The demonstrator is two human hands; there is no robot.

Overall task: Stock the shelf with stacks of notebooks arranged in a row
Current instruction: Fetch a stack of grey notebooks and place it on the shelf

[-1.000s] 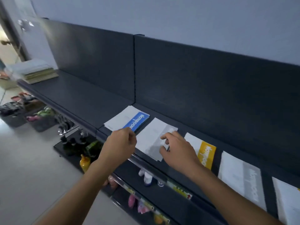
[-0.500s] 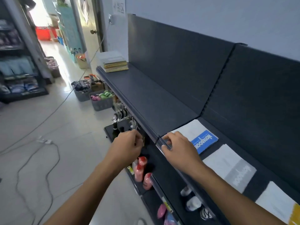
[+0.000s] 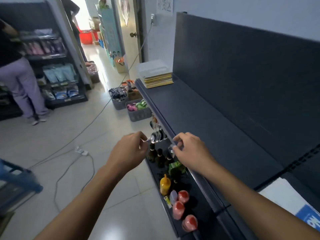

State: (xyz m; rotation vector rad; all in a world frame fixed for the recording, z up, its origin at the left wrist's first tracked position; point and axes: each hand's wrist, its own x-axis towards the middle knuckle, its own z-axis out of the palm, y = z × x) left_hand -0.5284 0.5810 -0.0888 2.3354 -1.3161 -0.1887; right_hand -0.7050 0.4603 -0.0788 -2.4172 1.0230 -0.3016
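Fingers [image 3: 140, 136] curl on left hand [image 3: 129, 150], right hand [image 3: 192, 150]; sign [image 3: 164, 5] maybe reads 补货区.

1. Two grey baskets [image 3: 119, 104] of goods, 10 o'clock, near centre.
2. Power strip [image 3: 81, 151] with cables, 8 o'clock.
3. Yellow squeeze bottle [image 3: 165, 185], near dark glass bottles [image 3: 160, 158], 6 o'clock.
4. Person in lilac trousers [image 3: 22, 87], 9 o'clock.
5. Red basket [image 3: 86, 38], 11 o'clock.

The blue-labelled notebook [image 3: 292, 204] (lower right) is cut off by the edge, its lettering blurred.
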